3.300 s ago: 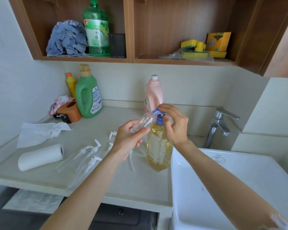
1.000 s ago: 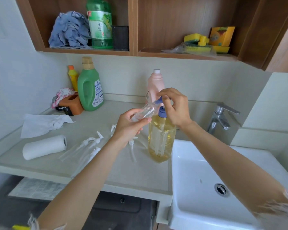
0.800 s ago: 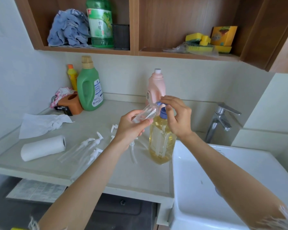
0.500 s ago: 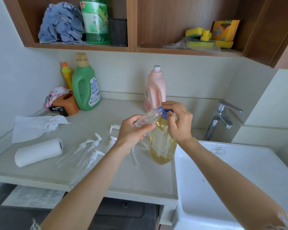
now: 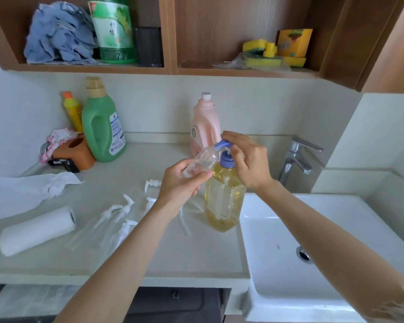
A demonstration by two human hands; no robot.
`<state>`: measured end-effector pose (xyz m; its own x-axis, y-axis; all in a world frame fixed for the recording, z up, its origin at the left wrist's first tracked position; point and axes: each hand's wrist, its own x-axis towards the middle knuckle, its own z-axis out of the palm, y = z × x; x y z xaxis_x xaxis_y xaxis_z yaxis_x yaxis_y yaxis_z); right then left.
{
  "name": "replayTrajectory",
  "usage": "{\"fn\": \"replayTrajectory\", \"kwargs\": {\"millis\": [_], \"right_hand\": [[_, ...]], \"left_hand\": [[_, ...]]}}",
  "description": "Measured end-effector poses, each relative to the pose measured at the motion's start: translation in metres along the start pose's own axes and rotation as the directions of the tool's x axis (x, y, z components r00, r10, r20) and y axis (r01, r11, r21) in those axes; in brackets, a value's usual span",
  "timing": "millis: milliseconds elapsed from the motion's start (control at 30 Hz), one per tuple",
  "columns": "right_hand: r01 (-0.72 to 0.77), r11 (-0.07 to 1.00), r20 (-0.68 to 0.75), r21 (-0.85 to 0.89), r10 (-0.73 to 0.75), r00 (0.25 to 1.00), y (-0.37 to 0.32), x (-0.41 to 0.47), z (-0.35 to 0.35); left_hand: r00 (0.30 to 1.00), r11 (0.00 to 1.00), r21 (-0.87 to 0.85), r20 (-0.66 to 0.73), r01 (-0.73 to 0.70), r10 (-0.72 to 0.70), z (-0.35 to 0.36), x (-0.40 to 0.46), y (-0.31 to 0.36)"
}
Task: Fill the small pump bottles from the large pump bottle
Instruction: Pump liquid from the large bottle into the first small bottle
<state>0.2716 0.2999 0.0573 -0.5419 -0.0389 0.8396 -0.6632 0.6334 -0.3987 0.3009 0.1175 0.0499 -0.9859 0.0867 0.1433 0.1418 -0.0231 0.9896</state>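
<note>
Clear and nearly empty, the small bottle (image 5: pixel 201 160) tilts in the left hand (image 5: pixel 181 183), fingers wrapped round it, mouth at the blue pump (image 5: pixel 223 145) of the amber big bottle (image 5: pixel 224 199) by the sink (image 5: pixel 313 229). The right hand (image 5: pixel 248 159) grips the pump, which sits higher than half a second ago.

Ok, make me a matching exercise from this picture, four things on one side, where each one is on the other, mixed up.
Things:
1. small clear bottle
2. large pump bottle
3. paper towel roll
4. blue cloth

Places:
A. on the shelf
B. lying on the counter at the left
C. in the left hand
D. standing beside the sink, under the right hand

Pairs: 1-C, 2-D, 3-B, 4-A
</note>
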Motion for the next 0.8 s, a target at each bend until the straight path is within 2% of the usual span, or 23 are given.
{"fn": "replayTrajectory", "kwargs": {"millis": [100,233,500,633,800], "right_hand": [[-0.021,0.999,-0.079,0.029,0.023,0.997,-0.002,-0.006,0.01],[-0.05,0.997,-0.085,0.057,0.055,0.995,0.002,-0.017,0.018],[-0.003,0.999,0.038,-0.044,0.004,0.999,-0.006,0.0,-0.002],[0.001,0.999,0.093,-0.034,0.002,0.996,-0.006,0.016,-0.007],[0.005,1.0,0.076,-0.002,-0.005,0.997,0.001,0.006,-0.001]], "left_hand": [[0.999,1.0,0.004,-0.031,-0.013,0.013,-0.001,-0.001,0.0],[0.998,1.0,0.007,-0.058,0.012,-0.012,-0.003,0.0,-0.002],[0.999,0.999,-0.036,-0.031,0.035,-0.036,-0.003,0.0,0.008],[0.999,0.999,-0.032,-0.027,0.022,-0.022,-0.001,0.0,0.012],[0.999,0.999,-0.037,-0.035,0.02,-0.021,-0.002,0.001,0.01]]}}
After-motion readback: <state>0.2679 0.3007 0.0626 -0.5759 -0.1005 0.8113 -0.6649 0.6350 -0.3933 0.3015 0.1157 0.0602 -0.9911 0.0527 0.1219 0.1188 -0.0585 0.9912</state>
